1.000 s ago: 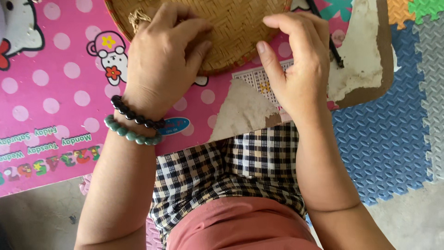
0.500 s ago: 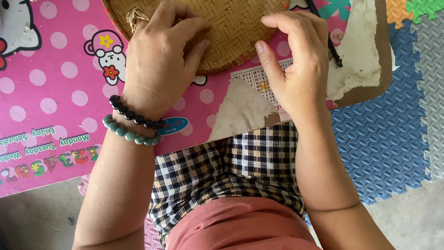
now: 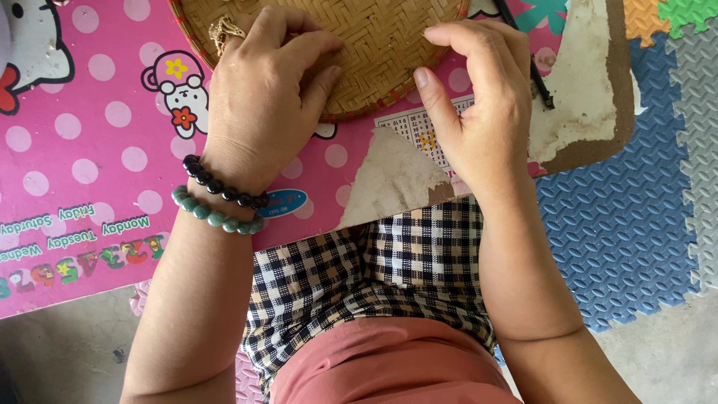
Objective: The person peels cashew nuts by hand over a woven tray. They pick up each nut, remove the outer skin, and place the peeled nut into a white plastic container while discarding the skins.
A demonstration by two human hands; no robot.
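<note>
We press our left hand (image 3: 262, 90) flat on the tray (image 3: 374, 45); at three o'clock, right hand (image 3: 479, 97) curls over its rim, pinching nothing visible.

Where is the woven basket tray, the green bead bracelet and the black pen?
woven basket tray (image 3: 389, 52), head view, on its bare woven middle
green bead bracelet (image 3: 213, 218), head view, on a bead
black pen (image 3: 532, 67), head view, on its shaft

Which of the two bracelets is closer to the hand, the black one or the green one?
The black bead bracelet is closer to the left hand. The green bead bracelet sits just behind it, farther up the arm.
</note>
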